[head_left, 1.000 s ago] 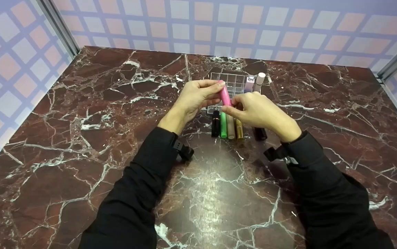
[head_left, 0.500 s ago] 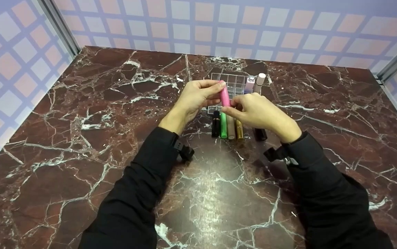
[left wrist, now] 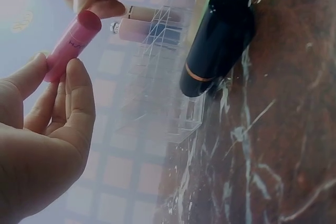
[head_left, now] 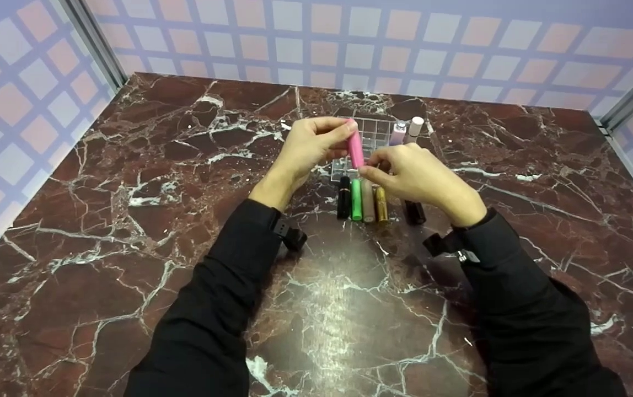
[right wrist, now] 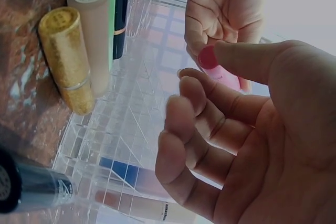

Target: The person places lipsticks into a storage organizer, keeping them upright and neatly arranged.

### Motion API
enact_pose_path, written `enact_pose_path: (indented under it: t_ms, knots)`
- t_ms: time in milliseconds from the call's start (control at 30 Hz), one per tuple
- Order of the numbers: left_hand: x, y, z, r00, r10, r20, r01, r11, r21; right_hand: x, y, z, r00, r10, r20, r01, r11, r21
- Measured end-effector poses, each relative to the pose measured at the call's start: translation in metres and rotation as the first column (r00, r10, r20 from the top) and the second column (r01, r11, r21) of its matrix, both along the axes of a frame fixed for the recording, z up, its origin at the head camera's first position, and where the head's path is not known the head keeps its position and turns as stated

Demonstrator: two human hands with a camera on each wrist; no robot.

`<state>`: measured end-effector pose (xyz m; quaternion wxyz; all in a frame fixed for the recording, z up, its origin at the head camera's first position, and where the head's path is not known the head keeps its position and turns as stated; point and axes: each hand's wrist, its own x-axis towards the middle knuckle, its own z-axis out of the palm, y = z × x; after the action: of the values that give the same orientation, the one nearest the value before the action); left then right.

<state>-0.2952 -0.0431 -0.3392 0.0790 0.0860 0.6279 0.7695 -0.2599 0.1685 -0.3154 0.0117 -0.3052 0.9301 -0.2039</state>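
Observation:
My left hand [head_left: 306, 148] pinches a pink lipstick tube [head_left: 355, 150] near its upper end, above a clear divided organizer [head_left: 376, 131]. Beside the tube's lower end is my right hand [head_left: 420, 173], its fingers loosely bent. In the right wrist view its thumb [right wrist: 247, 61] overlaps the red end of the tube; whether they touch I cannot tell. On the organizer's near side are a black lipstick tube [head_left: 344, 198], a green tube [head_left: 356, 201], a beige tube [head_left: 368, 205] and a gold tube [head_left: 381, 207].
Another dark tube [head_left: 415, 213] lies under the right wrist. At the organizer's right side stand a lilac-and-blue tube [head_left: 398, 132] and a tube with a pale cap [head_left: 417, 124]. All are on a dark red marbled table [head_left: 195, 309], with checked panels [head_left: 294, 47] behind.
The left hand has risen slightly away with the pink lipstick tube. The right hand, which held the tube's lower end before, has shifted a little to the right and its grip has loosened.

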Motion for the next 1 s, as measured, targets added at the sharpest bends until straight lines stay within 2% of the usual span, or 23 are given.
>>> enact_pose_path:
  t_ms: [200, 300, 433, 567, 667, 833, 1000]
  knots:
    - [0.000, 0.000, 0.004, 1.000, 0.011, -0.027, -0.011, 1.000, -0.004, -0.002, 0.006, 0.003, 0.999, -0.043, 0.003, 0.042, 0.999, 0.031]
    - [0.000, 0.001, 0.004, 0.998, 0.027, -0.064, -0.028, 0.999, -0.018, -0.003, 0.009, 0.004, 0.998, -0.059, -0.010, 0.059, 0.996, 0.062]
    - [0.000, 0.002, 0.005, 0.990, 0.069, -0.122, -0.072, 0.997, -0.020, -0.002, 0.013, 0.004, 0.994, -0.085, -0.063, 0.092, 0.988, 0.121]
    - [0.001, 0.003, 0.006, 0.979, 0.122, -0.163, -0.121, 0.993, 0.012, -0.002, 0.017, 0.004, 0.986, -0.136, -0.093, 0.151, 0.970, 0.188]
    - [0.001, 0.002, 0.006, 0.963, 0.160, -0.215, -0.164, 0.986, -0.002, -0.003, 0.020, 0.003, 0.982, -0.163, -0.091, 0.180, 0.954, 0.238]
    - [0.001, 0.003, 0.006, 0.919, 0.212, -0.332, -0.255, 0.962, -0.093, -0.003, 0.023, 0.000, 0.982, -0.171, -0.076, 0.186, 0.940, 0.286]
    - [0.001, 0.007, 0.005, 0.891, 0.228, -0.392, -0.297, 0.947, -0.125, -0.005, 0.023, -0.005, 0.982, -0.165, -0.089, 0.184, 0.937, 0.295]
